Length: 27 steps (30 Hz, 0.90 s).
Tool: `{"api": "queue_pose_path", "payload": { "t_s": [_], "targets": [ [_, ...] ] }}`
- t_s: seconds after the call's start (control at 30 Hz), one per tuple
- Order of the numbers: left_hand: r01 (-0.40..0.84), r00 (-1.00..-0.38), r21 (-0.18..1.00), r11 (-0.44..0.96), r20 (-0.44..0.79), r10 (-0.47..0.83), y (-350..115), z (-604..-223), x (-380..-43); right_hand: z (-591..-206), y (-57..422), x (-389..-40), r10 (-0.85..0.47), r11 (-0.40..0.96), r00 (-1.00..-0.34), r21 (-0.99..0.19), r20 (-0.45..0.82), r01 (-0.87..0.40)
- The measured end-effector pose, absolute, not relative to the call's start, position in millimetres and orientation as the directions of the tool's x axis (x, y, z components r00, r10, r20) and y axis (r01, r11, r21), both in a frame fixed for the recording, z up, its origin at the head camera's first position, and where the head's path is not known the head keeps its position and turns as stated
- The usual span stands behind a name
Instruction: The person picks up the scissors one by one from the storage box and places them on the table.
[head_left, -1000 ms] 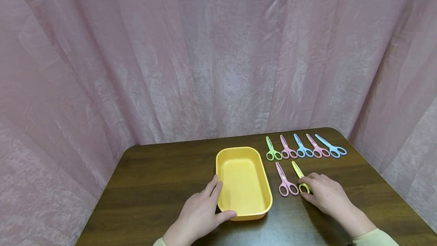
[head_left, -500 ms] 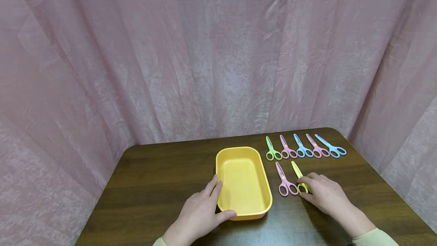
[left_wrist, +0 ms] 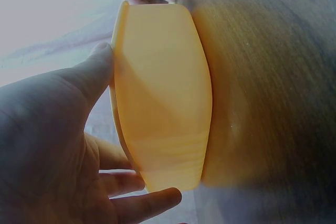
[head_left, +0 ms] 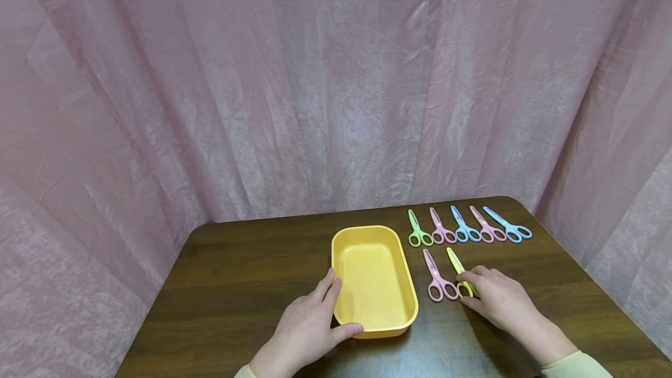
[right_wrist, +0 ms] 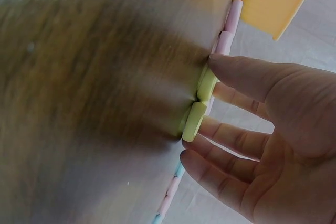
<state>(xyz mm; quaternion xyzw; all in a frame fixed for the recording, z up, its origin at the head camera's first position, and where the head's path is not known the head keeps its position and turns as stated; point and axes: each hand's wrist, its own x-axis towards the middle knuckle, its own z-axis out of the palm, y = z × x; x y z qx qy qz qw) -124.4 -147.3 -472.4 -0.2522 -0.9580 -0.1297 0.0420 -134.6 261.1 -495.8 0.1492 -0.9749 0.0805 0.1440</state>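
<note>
A yellow tray (head_left: 375, 284) lies lengthwise on the brown table. My left hand (head_left: 307, 328) holds its near left corner, the thumb on the near rim and the fingers along the left side; the left wrist view shows the tray's outer end wall (left_wrist: 163, 93) beside that thumb. To the right, my right hand (head_left: 499, 296) grips yellow scissors (head_left: 455, 260) at the handle loops, thumb on one side and fingers on the other. These scissors lie low at the table, blades pointing away, their handle partly hidden by the fingers. Pink scissors (head_left: 437, 276) lie between them and the tray.
Along the table's far right side runs a row of scissors: green (head_left: 417, 229), pink (head_left: 441, 227), blue (head_left: 464, 225), another pink (head_left: 487, 225) and another blue (head_left: 506, 225). Pink curtains (head_left: 336, 86) hang behind the table (head_left: 252, 273) and on both sides.
The yellow scissors have shifted very slightly left in my right hand's grip. My left hand and the tray stay practically where they were.
</note>
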Motion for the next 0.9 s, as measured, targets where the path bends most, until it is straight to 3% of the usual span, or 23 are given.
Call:
{"api": "queue_pose_path", "payload": {
  "t_s": [0.9],
  "targets": [
    [0.482, -0.876, 0.235, 0.844, 0.131, 0.464, -151.8, -472.9, -126.0, -494.4, 258.0, -134.9, -0.281, 0.941, -0.910, -0.099, 0.306, -0.324]
  ]
}}
